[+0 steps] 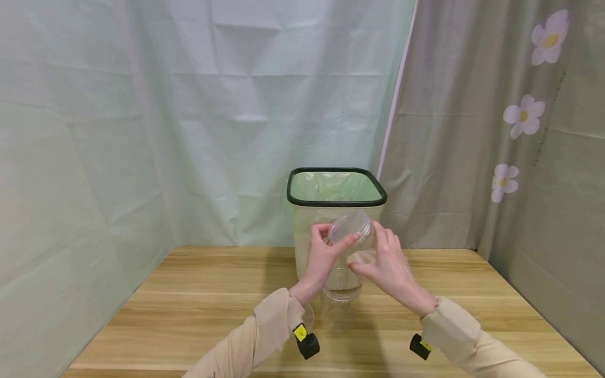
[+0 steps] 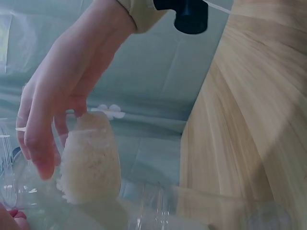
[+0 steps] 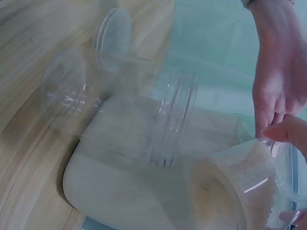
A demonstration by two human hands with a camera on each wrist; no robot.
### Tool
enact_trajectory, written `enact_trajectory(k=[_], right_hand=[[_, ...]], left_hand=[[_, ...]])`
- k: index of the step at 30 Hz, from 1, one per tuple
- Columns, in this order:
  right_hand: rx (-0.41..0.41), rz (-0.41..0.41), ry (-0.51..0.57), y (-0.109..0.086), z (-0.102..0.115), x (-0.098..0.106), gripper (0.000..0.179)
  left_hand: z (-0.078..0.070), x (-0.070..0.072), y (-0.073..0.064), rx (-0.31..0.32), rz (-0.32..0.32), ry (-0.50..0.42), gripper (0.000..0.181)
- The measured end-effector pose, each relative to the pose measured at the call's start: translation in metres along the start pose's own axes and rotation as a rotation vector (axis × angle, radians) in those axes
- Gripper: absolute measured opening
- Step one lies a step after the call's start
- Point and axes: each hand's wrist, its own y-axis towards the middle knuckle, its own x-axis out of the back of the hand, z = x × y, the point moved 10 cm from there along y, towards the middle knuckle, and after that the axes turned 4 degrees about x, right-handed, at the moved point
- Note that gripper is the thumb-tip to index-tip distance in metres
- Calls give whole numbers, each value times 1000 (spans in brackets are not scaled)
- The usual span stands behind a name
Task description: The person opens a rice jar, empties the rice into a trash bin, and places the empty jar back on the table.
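Note:
A clear screw-top jar (image 1: 370, 245) with pale, grainy contents (image 2: 91, 160) is held up and tilted, its lidded end toward the upper left in the head view. My right hand (image 1: 389, 268) grips its body, thumb below and fingers over the top. The left hand (image 1: 321, 260) pinches the clear round lid (image 1: 348, 226) at the jar's mouth, with its thumb along the edge. Below them stands a second clear jar (image 1: 339, 310), upright and lidless on the table. A loose clear lid (image 3: 114, 38) lies beside that jar, partly behind my left wrist in the head view.
A pale bin (image 1: 304, 241) with a black rim and a plastic liner stands on the wooden table (image 1: 212, 315) right behind the jars. Curtains (image 1: 260, 105) close off the back and both sides.

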Motion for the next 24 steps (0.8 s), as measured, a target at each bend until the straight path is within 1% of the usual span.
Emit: enact_trajectory(k=[3, 5, 7, 9, 12, 17, 20, 24], right_hand=[[-5, 18, 0, -1, -3, 0, 92], [4, 34, 20, -1, -4, 0, 90], [17, 47, 48, -1, -6, 0, 89], [37, 58, 84, 0, -7, 0, 89], [60, 69, 135, 0, -9, 0, 88], [73, 91, 193, 1, -15, -1, 88], [66, 111, 209, 1, -17, -4, 90], [69, 142, 246, 1, -17, -6, 91]], left_hand=[[5, 1, 1, -5, 4, 29, 61], [7, 2, 2, -5, 18, 52, 61], [4, 3, 1, -4, 48, 45, 62], [1, 3, 2, -12, 88, 36, 63], [-6, 3, 2, -20, 171, -11, 63], [-8, -1, 4, -33, 305, -34, 65], [-5, -3, 5, -30, 354, -21, 68], [-2, -6, 7, -11, 391, 20, 71]])
